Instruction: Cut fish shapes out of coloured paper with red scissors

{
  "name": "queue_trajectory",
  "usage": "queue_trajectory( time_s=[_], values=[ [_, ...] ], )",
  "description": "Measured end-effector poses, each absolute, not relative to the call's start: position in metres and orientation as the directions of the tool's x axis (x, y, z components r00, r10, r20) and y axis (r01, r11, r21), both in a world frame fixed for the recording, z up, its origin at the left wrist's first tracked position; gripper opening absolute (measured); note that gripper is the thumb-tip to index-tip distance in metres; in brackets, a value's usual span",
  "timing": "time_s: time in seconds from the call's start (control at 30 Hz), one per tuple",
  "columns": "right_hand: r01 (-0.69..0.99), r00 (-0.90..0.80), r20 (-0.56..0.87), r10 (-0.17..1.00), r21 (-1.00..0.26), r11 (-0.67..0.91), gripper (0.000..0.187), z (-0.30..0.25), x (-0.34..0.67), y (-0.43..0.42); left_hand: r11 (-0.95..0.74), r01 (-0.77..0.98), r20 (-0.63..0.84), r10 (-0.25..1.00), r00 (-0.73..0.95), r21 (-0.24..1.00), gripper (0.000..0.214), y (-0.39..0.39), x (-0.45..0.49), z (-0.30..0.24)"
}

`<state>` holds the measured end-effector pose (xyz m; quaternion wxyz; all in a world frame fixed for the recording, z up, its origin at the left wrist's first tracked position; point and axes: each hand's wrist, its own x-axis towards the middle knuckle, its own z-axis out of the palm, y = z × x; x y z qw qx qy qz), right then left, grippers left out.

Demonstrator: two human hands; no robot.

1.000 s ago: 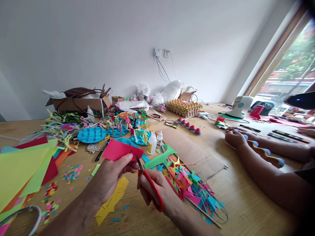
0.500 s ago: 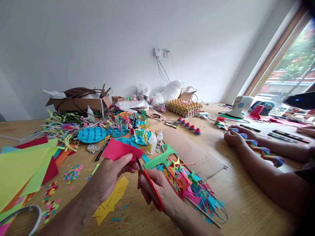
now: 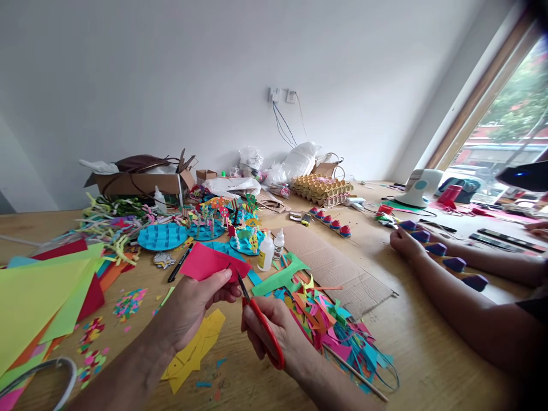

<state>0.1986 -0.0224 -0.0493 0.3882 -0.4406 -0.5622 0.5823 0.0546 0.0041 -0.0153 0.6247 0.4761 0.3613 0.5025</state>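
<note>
A piece of red paper [image 3: 209, 261] is pinched in my left hand [image 3: 201, 302], thumb on top and fingers beneath. My right hand [image 3: 272, 326] is wrapped round the handles of red-handled scissors [image 3: 262, 325], whose dark blades reach the paper's lower right edge. Whether the blades are parted is hard to make out. Below my hands lies a cut yellow paper [image 3: 194, 348] with drawn lines. A black marker [image 3: 180, 264] rests left of the red paper, and two glue bottles [image 3: 266, 252] stand beyond the scissors.
Coloured paper scraps [image 3: 329, 319] and a cardboard sheet [image 3: 334, 268] lie to the right. Paper sheets [image 3: 38, 297] are stacked at left, near blue discs [image 3: 161, 236] with decorations. Egg trays [image 3: 321, 187] sit at the back. Another person's hand [image 3: 406, 245] holds a painted egg-carton strip [image 3: 435, 249].
My hands, the red paper and the scissors keep nearly the same place. The view has shifted slightly. The other person's egg-carton strip has turned, showing its purple tops.
</note>
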Motion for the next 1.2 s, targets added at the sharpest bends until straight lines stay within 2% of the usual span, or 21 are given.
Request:
queue_trajectory(
  time_s=[0.43, 0.8, 1.2],
  values=[
    [0.118, -0.32, -0.05, 0.946, -0.993, -0.012, 0.044, -0.061, 0.202, -0.02, 0.052, -0.235, 0.007, 0.969, 0.245, 0.971, 0.01, 0.005, 0.05, -0.011],
    [0.084, -0.338, -0.023, 0.941, -0.996, 0.006, 0.039, -0.055, 0.203, -0.022, 0.075, -0.216, -0.01, 0.957, 0.289, 0.974, 0.008, 0.003, 0.051, -0.016],
    [0.059, -0.339, -0.037, 0.94, -0.998, -0.018, 0.043, -0.057, 0.203, -0.021, 0.059, -0.212, 0.012, 0.948, 0.319, 0.975, 0.009, 0.006, 0.048, -0.015]
  ],
)
